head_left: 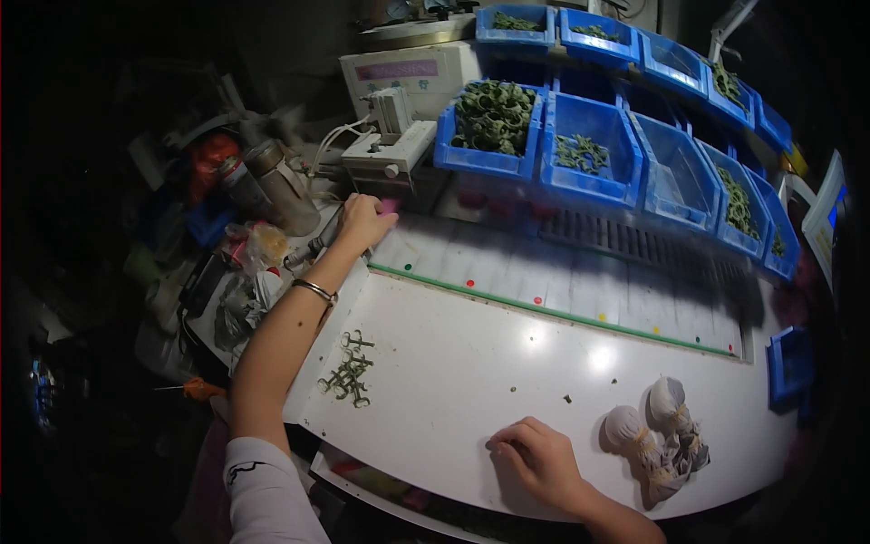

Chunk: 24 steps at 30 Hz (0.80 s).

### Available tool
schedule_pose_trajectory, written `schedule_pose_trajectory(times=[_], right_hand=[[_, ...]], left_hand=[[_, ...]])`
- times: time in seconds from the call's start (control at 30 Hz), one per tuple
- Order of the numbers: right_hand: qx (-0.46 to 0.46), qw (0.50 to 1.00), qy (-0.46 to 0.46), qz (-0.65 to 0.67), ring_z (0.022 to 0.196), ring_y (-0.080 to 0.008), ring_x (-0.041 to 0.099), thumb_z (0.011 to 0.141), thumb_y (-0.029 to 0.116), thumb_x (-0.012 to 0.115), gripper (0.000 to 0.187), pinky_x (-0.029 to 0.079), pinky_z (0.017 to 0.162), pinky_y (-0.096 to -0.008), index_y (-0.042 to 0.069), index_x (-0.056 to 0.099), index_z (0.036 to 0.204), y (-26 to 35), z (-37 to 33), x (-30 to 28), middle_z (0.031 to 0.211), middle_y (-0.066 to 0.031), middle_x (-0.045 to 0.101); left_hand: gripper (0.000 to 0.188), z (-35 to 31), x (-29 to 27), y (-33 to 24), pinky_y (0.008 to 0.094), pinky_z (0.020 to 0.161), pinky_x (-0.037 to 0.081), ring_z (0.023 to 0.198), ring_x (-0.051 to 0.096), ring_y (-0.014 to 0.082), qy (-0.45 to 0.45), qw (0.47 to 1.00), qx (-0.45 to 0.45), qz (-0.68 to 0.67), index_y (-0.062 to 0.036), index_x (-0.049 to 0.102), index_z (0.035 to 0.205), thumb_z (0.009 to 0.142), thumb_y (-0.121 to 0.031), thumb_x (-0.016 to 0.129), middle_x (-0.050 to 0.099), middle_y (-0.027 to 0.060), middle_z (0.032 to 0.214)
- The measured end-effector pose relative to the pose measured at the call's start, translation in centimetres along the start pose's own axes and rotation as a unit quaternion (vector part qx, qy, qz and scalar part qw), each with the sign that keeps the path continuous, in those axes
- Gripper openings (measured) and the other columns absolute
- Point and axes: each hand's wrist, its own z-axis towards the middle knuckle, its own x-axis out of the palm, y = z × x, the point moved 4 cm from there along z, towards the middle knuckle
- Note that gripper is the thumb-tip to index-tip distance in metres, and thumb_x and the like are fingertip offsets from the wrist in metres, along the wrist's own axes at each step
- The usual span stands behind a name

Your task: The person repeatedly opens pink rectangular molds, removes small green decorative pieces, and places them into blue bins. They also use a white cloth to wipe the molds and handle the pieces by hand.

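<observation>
My left hand (365, 220) reaches to the far left end of the pale channelled strip. Its fingers are closed on a small pink thing (388, 208), mostly hidden, whose kind I cannot make out. My right hand (541, 458) rests near the table's front edge with its fingers curled together; whatever is in them, if anything, does not show. Inside my left forearm lies a small pile of green-and-white pieces (348, 374) like little stalks. To the right of my right hand, tied cloth bundles (625, 426) lie on the white table (444, 363).
Blue bins (589, 172), some with green pieces, stand in rows at the back right. The channelled strip (544, 272) has a green front edge and coloured dots. A white device (390, 150) stands behind my left hand. Bottles (281, 190) and bags crowd the left.
</observation>
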Motion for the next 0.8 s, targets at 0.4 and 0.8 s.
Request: schedule_pose_trajectory(times=[0.4, 0.8], right_hand=[[-0.042, 0.894, -0.213, -0.391, 0.114, -0.0409, 0.044, 0.072, -0.001, 0.061, 0.053, 0.035, 0.096, -0.0460, -0.003, 0.049, 0.123, -0.5, -4.9, -7.2, 0.128, -0.0234, 0.044], [0.036, 0.855, -0.254, -0.450, 0.096, -0.0327, 0.054, 0.067, -0.012, 0.053, 0.065, 0.044, 0.085, -0.0392, -0.001, 0.044, 0.130, -2.7, -9.9, -11.5, 0.118, -0.0156, 0.053]], left_hand=[[0.057, -16.6, -2.8, -16.9, 0.0358, 0.106, 0.028, 0.132, 0.030, 0.0324, 0.283, 0.925, 0.179, -0.179, 0.0032, 0.031, 0.136, 0.092, -0.026, 0.051, 0.030, 0.0216, 0.142], [0.072, -21.0, 1.1, -29.0, 0.0429, 0.113, 0.013, 0.139, 0.014, 0.0354, 0.324, 0.846, 0.352, -0.235, 0.0070, 0.013, 0.142, 0.093, -0.035, 0.044, 0.014, 0.0254, 0.148]])
